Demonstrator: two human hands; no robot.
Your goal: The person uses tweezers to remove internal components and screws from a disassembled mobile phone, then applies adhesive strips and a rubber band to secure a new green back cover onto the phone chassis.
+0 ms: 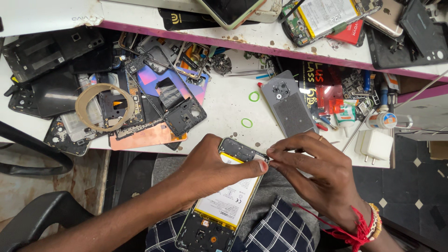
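Phone: the opened phone (pixel 224 200) lies on your lap at the near edge of the worktop (pixel 228 105), back off, battery showing.
Left hand: your left hand (pixel 210 170) clasps its upper part, thumb pressed flat on the top right corner; hold that steady.
Right hand: your right hand (pixel 317 172) has fingertips pinched at that corner; what they pinch is too small to tell. Work gently.
Nearby: a grey back cover (pixel 289 105) lies just beyond.

opened phone (pixel 219 205) on lap, before table (pixel 224 107), under both hands

Bright, even light over a sharp picture

Soft shadow lay under the left hand (pixel 210 170) and right hand (pixel 317 179); glare showed above them, edges bent slightly, nothing blurred.
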